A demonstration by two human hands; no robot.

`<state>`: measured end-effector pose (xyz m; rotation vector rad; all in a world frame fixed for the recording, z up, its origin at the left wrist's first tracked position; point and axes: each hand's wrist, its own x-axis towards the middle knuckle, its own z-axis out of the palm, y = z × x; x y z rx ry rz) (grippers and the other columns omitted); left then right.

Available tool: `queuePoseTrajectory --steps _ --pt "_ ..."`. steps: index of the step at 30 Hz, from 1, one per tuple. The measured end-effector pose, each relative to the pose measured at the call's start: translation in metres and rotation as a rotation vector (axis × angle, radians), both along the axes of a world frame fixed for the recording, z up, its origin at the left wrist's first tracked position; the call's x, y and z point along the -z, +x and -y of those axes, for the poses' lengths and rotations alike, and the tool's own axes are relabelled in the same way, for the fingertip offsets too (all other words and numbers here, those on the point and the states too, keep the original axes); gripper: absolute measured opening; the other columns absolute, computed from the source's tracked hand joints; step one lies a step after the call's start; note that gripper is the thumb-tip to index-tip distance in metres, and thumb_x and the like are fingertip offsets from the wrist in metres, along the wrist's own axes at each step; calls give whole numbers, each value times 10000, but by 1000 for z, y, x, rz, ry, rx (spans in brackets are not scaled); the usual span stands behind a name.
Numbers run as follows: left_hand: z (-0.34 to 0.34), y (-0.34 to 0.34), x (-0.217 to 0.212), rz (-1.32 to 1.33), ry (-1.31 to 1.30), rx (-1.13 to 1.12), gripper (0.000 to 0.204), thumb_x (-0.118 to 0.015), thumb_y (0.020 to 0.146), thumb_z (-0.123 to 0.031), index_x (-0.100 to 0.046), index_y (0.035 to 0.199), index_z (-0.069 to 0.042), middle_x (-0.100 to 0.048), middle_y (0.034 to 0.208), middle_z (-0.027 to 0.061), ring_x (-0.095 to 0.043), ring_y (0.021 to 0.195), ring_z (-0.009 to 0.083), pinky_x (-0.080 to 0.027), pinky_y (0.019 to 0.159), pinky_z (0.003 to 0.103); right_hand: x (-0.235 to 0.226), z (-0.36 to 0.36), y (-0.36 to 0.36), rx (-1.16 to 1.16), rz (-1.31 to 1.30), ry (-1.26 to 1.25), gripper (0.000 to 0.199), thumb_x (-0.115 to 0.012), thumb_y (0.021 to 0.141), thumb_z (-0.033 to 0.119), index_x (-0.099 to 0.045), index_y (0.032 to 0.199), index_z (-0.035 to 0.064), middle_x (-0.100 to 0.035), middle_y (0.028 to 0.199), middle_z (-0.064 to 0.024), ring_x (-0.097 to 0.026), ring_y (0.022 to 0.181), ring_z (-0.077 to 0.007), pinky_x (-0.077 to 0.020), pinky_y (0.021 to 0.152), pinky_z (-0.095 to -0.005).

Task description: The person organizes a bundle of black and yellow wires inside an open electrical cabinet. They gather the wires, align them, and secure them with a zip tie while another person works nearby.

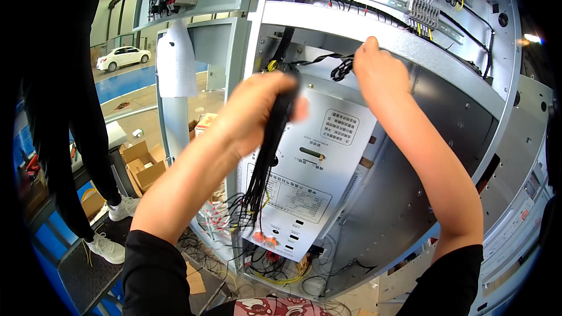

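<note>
My left hand (pixel 252 108), blurred at the fingertips, is closed round a thick bundle of black wires (pixel 264 161). The bundle hangs down in front of a light grey equipment panel (pixel 322 181), its loose ends fanning out at the lower left. To the right and higher up, my right hand (pixel 380 73) has its fingers closed at the end of a twisted black wire (pixel 341 70). This wire is looped beside the fingers and runs left toward the bundle, beneath the cabinet's white crossbar (pixel 351 20). Some fingertips of the right hand are hidden.
Terminal blocks (pixel 424 13) and wiring fill the upper cabinet. An open cabinet door (pixel 234 70) with a hanging paper sheet (pixel 175 61) stands left. Loose wires tangle at the cabinet's bottom. Another person in dark trousers (pixel 82 117) stands at the left near an open cardboard box (pixel 142 164).
</note>
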<state>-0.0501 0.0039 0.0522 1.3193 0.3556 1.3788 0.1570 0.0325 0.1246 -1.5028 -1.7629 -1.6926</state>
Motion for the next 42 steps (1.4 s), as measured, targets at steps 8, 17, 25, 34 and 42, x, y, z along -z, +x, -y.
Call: queuePoseTrajectory --steps 8,17,25,34,42 --pt "6 13 15 64 25 120 176 -535 955 -190 -549 954 -14 -583 735 50 -516 641 121 -449 627 233 -6 -39 -52 -92 52 -42 90 -578 819 47 -598 899 10 -576 968 -130 -699 749 -267 -585 625 -374" --pt "-5 -28 12 214 31 280 279 -494 964 -181 -534 1052 81 -540 706 40 -479 616 117 -414 590 229 1 -42 -10 194 342 -78 127 -643 811 103 -601 914 42 -620 881 -61 -673 732 -218 -542 570 -327" --pt "-9 6 39 81 111 266 267 -546 934 -157 -502 1127 21 -570 862 62 -545 701 118 -457 642 254 -1 -46 -52 -346 -319 -112 114 -549 928 145 -533 957 36 -701 815 -207 -722 789 -293 -544 621 -433" --pt "-22 13 62 118 20 376 489 -503 964 -127 -303 1392 -6 -615 983 109 -642 745 182 -535 696 296 -40 6 -48 -481 -768 -1531 124 -474 999 190 -519 983 76 -422 691 52 -335 567 -13 -264 466 -174" --pt "-33 -45 30 -165 87 325 210 -575 930 -157 -494 1059 -14 -507 701 -14 -400 463 26 -298 408 185 -45 37 -63 268 307 -664 95 -609 860 106 -686 903 69 -694 781 -25 -680 732 -177 -511 618 -308"
